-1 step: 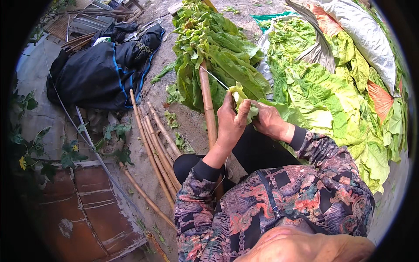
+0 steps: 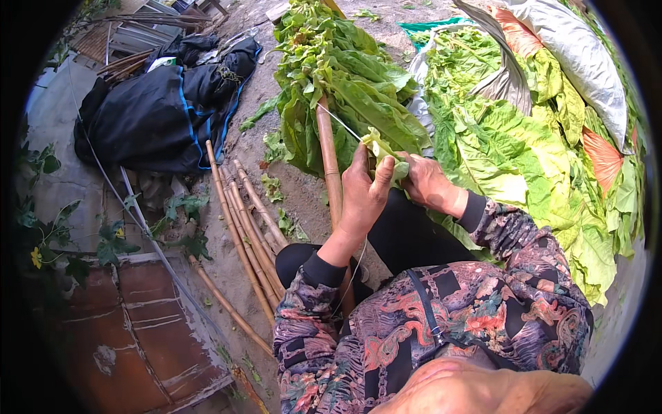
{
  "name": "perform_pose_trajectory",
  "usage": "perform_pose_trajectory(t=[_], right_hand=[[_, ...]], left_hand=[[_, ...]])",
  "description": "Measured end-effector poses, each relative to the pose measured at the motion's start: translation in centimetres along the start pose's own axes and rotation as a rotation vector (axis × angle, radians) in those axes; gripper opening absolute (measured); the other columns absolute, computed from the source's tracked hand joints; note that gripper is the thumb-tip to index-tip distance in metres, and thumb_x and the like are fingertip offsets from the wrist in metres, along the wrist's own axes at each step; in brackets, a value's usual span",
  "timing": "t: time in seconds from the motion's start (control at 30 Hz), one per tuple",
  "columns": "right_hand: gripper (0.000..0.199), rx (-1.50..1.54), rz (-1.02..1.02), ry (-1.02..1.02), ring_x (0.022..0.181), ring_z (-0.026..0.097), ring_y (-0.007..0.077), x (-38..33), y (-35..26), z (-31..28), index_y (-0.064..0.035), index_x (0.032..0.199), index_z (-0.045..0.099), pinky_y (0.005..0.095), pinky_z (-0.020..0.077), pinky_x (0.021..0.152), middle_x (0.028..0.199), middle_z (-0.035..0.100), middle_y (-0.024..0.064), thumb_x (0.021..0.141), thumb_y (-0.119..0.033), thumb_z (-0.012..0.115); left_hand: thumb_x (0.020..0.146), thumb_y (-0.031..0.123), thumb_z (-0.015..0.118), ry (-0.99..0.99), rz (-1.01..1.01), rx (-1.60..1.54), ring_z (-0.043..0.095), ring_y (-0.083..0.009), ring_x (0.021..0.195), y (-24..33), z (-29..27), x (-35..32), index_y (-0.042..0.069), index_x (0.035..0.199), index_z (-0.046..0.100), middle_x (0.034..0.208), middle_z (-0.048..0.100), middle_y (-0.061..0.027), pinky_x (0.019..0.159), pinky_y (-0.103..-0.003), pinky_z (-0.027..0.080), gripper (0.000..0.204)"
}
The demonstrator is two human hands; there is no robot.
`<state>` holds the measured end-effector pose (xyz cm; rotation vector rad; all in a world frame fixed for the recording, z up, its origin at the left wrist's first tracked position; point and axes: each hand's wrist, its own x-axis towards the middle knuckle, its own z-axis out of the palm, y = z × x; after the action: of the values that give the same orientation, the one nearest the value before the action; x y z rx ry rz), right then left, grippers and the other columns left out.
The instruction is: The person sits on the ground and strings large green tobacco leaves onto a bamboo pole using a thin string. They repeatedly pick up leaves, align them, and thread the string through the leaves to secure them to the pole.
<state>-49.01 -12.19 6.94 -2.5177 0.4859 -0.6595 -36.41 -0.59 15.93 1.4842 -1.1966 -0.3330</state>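
Note:
My left hand (image 2: 365,190) is closed around the pale stem ends of a few broad green leaves (image 2: 376,146), thumb up. A white string (image 2: 339,121) runs taut from the bamboo pole (image 2: 329,152) to the leaf stems at my left fingertips. My right hand (image 2: 429,183) is closed at the same leaves, its fingertips hidden behind them. Leaf blades show below my right wrist. The pole slants up between my knees, just left of my left hand. Its far part carries a thick row of hanging leaves (image 2: 365,76).
A large heap of yellow-green leaves (image 2: 510,165) lies at the right, partly under a white sack (image 2: 576,52). Several loose bamboo poles (image 2: 241,228) rest on the ground at left. Beyond them is a black tarp bundle (image 2: 152,117); a rusty brown panel (image 2: 138,331) lies nearer.
The leaf blades by my right hand have swung down below its wrist. My right hand has shifted slightly, and my left stays nearly in place at the stems.

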Motion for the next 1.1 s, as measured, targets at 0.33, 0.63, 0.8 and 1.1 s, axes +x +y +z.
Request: perform_pose_trajectory(t=[0.33, 0.63, 0.8, 1.1], right_hand=[[0.03, -0.433, -0.213, -0.169, 0.093, 0.057, 0.0278, 20.2, 6.4, 4.1, -0.0145, 0.108, 0.061, 0.0382, 0.0455, 0.081, 0.092, 0.064, 0.0092, 0.079, -0.018, 0.055], [0.035, 0.455, 0.334, 0.129, 0.089, 0.059, 0.0428, 16.5, 10.4, 11.9, 0.0024, 0.092, 0.061, 0.0446, 0.0471, 0.08, 0.091, 0.061, 0.028, 0.077, -0.028, 0.056], [0.052, 1.055, 0.395, 0.178, 0.102, 0.056, 0.0233, 9.5, 15.2, 9.1, -0.0026, 0.108, 0.059, 0.0352, 0.0449, 0.09, 0.107, 0.062, 0.0136, 0.084, -0.048, 0.064], [0.043, -0.568, 0.986, -0.059, 0.103, 0.056, 0.0329, -8.3, 35.1, 7.2, -0.0031, 0.104, 0.056, 0.0429, 0.0499, 0.079, 0.109, 0.055, 0.0165, 0.076, -0.034, 0.07]], left_hand=[[0.089, 0.014, 0.05, 0.112, 0.214, 0.459, 0.063, -0.0343, 0.07, -3.5, -4.9, 20.0, 0.0, 0.082, 0.063, 0.076, 0.064, -0.0199, 0.066, -0.038, 0.05, 0.02], [0.092, 0.015, 0.055, -0.025, -0.84, 0.143, 0.038, -0.0061, 0.044, -33.4, -12.1, 6.4, 0.001, 0.082, 0.062, 0.055, 0.049, 0.0011, 0.041, -0.023, 0.026, 0.019], [0.096, 0.017, 0.048, 0.167, -0.873, -0.05, 0.03, -0.0043, 0.043, -25.7, -15.2, 3.1, 0.005, 0.085, 0.055, 0.054, 0.04, 0.0046, 0.041, -0.021, 0.022, 0.018], [0.098, 0.017, 0.047, -0.057, -0.425, -0.149, 0.03, -0.0041, 0.048, -4.3, -1.5, 2.6, 0.002, 0.09, 0.053, 0.057, 0.037, 0.0035, 0.044, -0.02, 0.022, 0.018]])
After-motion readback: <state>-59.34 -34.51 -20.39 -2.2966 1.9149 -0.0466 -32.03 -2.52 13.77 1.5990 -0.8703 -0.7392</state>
